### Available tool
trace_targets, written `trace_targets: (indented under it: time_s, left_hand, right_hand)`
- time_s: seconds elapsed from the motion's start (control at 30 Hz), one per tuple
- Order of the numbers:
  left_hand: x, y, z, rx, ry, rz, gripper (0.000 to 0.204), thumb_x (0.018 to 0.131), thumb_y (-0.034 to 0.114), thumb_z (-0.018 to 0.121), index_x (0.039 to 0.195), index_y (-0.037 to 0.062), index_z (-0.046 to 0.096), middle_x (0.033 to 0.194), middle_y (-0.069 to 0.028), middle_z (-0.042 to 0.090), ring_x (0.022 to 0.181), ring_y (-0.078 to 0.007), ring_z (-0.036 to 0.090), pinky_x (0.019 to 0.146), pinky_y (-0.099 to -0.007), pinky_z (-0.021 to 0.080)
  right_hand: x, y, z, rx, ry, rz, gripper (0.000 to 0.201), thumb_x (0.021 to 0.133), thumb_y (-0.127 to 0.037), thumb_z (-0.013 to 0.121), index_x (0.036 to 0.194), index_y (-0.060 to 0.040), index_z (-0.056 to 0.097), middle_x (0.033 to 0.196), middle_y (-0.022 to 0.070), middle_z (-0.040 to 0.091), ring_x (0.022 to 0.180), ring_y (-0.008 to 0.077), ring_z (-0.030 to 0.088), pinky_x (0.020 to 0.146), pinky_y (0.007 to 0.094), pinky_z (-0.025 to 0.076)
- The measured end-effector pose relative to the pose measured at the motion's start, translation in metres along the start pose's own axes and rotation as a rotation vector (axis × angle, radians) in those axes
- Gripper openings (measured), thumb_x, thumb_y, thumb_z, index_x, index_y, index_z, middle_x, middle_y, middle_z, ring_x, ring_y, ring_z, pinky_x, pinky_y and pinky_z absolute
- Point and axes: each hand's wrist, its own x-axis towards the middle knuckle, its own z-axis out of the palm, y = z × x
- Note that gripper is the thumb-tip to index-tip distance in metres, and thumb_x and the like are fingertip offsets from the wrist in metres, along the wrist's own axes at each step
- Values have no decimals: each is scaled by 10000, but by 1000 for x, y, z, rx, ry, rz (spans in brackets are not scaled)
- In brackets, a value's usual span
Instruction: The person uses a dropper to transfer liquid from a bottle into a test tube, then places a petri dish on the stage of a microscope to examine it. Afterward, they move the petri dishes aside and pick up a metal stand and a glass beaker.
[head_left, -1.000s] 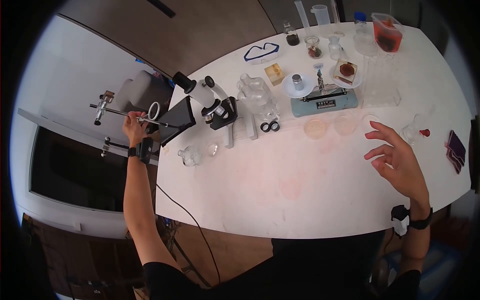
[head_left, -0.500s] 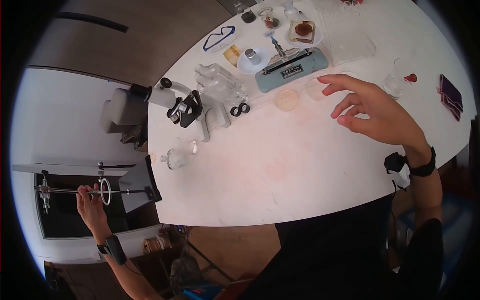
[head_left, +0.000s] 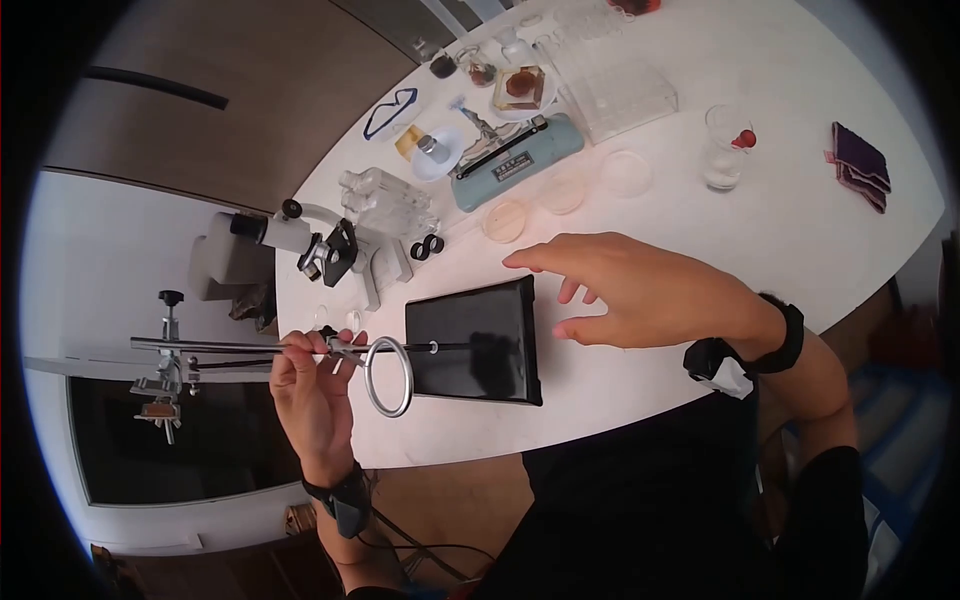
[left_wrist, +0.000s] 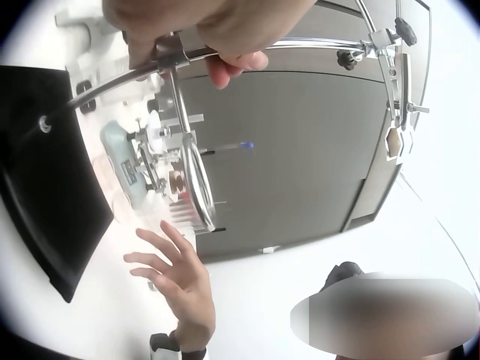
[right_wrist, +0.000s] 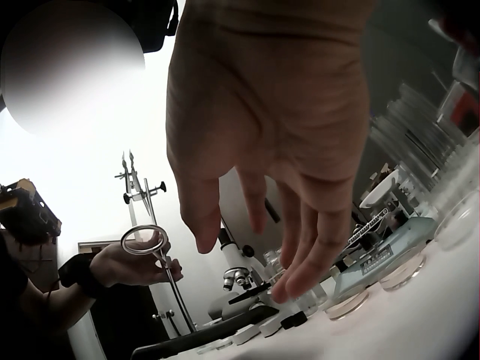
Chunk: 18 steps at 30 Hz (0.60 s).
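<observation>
My left hand (head_left: 318, 400) grips the metal rod of a ring stand near its ring clamp, at the table's left front. The stand's black base (head_left: 470, 342) is over the table; whether it touches the top I cannot tell. A silver ring (head_left: 388, 376) sticks out beside the fingers, and a clamp (head_left: 168, 365) sits at the rod's far end. In the left wrist view the fingers wrap the rod (left_wrist: 315, 43) by the ring's joint. My right hand (head_left: 640, 290) hovers right of the base, fingers spread and slightly bent, holding nothing; the right wrist view shows it (right_wrist: 270, 150) empty too.
Behind the base stand a microscope (head_left: 320, 240), clear bottles (head_left: 385, 200), a teal balance (head_left: 520, 162) and petri dishes (head_left: 505, 221). Farther right are a clear rack (head_left: 630, 100), a glass with a red item (head_left: 722, 165) and a purple cloth (head_left: 860, 162). Blue-rimmed goggles (head_left: 390, 113) lie at the back.
The left hand has brought the ring stand from beyond the table's left edge over the tabletop. The head view has turned and shifted. My right hand has moved closer to the stand's base, still empty.
</observation>
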Motion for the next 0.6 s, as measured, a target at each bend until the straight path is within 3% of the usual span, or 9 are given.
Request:
trace_targets:
  time_s: [0.17,0.23,0.27,0.43,0.47,0.6]
  left_hand:
    - [4,-21,51,-79,-23,13,279,997,283,485,926,14,493,915,-62,502,947,-295,639,906,-500,560]
    - [4,-27,66,-64,-25,12,284,980,289,519,917,12,505,901,-68,515,947,-289,640,907,-501,560]
    - [2,-31,72,-70,-7,10,275,972,277,546,917,8,522,895,-72,526,951,-285,640,906,-497,560]
    - [-3,-43,90,-65,6,14,252,975,237,558,917,-8,554,903,-81,549,960,-290,642,900,-481,561]
    - [-4,-44,91,-44,18,13,260,974,241,560,919,-13,557,904,-87,558,968,-295,642,900,-479,560]
    - [-5,-44,90,-11,17,28,309,972,263,563,950,-45,569,940,-114,591,1008,-338,646,915,-487,549]
  right_hand:
    - [-3,9,3,-6,15,4,585,834,-175,665,1341,22,447,1143,192,584,1122,330,540,948,401,430]
    - [-1,24,11,-117,177,-197,630,807,-160,702,1345,27,433,1121,194,584,1097,349,544,946,413,429]
    - [-1,22,10,-117,174,-196,630,807,-160,702,1345,27,433,1121,194,584,1097,349,544,946,413,429]
    - [-2,9,10,-70,25,-139,754,759,-134,754,1377,46,361,1172,231,543,1109,388,517,966,417,421]
    - [0,2,8,-29,-60,-34,889,719,-190,803,1439,9,322,1366,199,452,1270,341,428,1057,399,357]
    - [3,-9,12,35,-70,-89,944,713,-195,816,1467,-11,279,1366,197,443,1290,340,416,1062,406,360]
